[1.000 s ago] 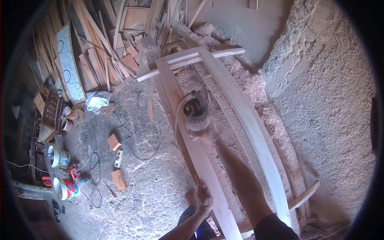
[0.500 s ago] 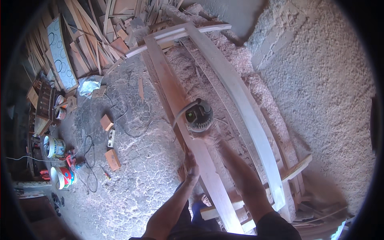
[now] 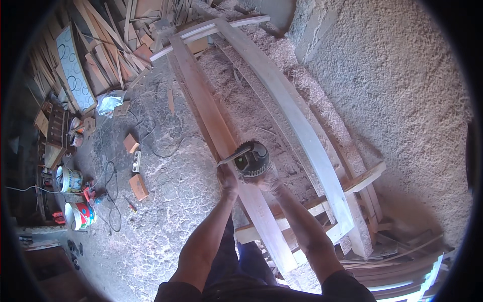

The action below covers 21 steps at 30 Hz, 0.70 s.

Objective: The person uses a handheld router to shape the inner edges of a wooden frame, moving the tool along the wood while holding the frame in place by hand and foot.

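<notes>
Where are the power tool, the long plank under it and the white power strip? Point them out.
power tool point(image 3: 253, 158): head view, on its round dark body.
long plank point(image 3: 201, 100): head view, on its bare top face.
white power strip point(image 3: 136, 161): head view, on its middle.

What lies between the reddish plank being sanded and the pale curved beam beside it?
Head view: only heaped sawdust lies between the reddish plank and the pale curved beam.

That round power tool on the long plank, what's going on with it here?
A person holds a round handheld power tool on a long wooden plank that rests on a crosspiece. The right hand grips its body; the left hand is at its side handle. A paler plank lies alongside, with sawdust heaped around.
</notes>
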Available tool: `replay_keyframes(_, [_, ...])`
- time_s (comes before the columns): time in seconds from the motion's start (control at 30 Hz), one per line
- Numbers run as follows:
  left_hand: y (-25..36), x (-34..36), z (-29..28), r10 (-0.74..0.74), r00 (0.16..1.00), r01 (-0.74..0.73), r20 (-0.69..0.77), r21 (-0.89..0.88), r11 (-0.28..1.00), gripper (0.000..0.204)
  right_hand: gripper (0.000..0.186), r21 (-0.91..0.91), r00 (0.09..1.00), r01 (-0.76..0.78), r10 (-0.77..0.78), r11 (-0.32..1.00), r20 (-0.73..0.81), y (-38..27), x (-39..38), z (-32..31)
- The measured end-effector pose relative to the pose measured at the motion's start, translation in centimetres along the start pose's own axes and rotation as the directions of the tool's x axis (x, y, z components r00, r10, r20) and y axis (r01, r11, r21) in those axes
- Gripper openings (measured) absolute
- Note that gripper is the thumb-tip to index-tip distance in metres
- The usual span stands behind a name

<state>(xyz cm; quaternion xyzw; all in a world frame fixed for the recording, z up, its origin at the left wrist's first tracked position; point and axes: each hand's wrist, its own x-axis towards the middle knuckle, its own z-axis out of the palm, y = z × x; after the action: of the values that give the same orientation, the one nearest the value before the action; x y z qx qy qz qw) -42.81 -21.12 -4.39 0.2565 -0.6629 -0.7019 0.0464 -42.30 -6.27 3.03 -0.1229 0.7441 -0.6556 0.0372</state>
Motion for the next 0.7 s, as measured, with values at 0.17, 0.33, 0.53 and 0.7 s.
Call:
replay_keyframes(0.17, [-2.0, 0.3, -0.9, 0.069, 0.995, -0.053, 0.074, -0.209, 0.976, 0.056, 0.088, -0.246, 0.997, -0.031, 0.046, 0.969, 0.055, 0.4, -2.1, -0.1])
replay_keyframes(0.33, [-3.5, -0.5, -0.8, 0.109, 0.981, -0.042, 0.163, -0.366, 0.930, 0.061, 0.088, -0.127, 1.000, -0.011, 0.009, 0.992, -0.014, -0.6, -5.3, -0.3])
replay_keyframes(0.53, [-1.6, -1.3, 0.4, 0.247, 0.952, -0.152, 0.179, -0.423, 0.893, 0.069, 0.092, -0.071, 1.000, 0.000, -0.001, 0.998, -0.016, -2.4, -8.7, -1.1])
replay_keyframes(0.7, [-6.1, -2.9, -3.8, 0.314, 0.875, -0.344, 0.369, 0.018, 0.939, 0.072, 0.091, -0.205, 0.999, 0.003, 0.005, 0.979, 0.040, -1.9, -9.8, -1.0])
